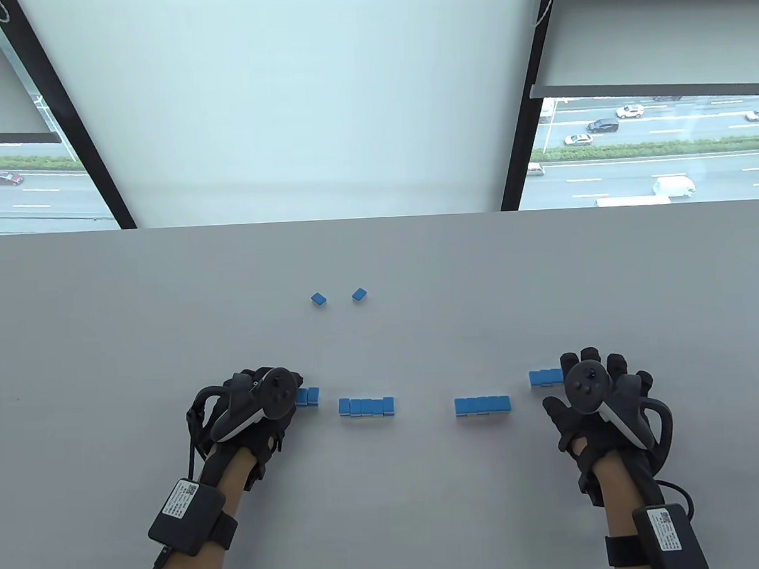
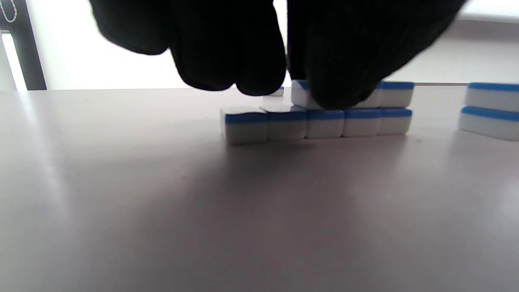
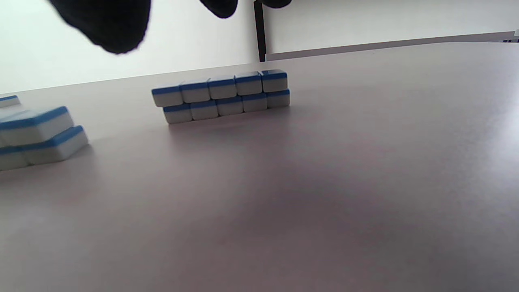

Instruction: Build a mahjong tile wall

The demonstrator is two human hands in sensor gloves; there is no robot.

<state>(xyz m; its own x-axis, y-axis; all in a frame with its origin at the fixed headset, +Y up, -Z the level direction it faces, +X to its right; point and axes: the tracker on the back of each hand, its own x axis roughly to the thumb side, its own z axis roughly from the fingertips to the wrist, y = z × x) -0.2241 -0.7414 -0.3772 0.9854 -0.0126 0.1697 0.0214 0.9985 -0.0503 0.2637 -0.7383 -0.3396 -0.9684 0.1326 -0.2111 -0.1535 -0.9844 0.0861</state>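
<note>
Blue-backed white mahjong tiles stand in several short two-layer wall pieces along the near table. My left hand (image 1: pixel 296 396) is over the leftmost piece (image 1: pixel 309 396). In the left wrist view its fingers (image 2: pixel 344 52) curl down onto the end tile (image 2: pixel 299 94) of the upper row, above a lower row (image 2: pixel 324 123) of several tiles. My right hand (image 1: pixel 578 376) lies flat with its fingers spread, holding nothing, just right of the rightmost piece (image 1: pixel 545 376). Two middle pieces (image 1: pixel 366 406) (image 1: pixel 482 405) stand between the hands. Two loose tiles (image 1: pixel 318 298) (image 1: pixel 359 294) lie farther back.
The grey table's far edge (image 1: pixel 376 219) meets a window wall. The right wrist view shows a two-layer piece (image 3: pixel 221 95) at mid distance and another (image 3: pixel 36 134) at the left edge, with bare tabletop (image 3: pixel 324 182) in front.
</note>
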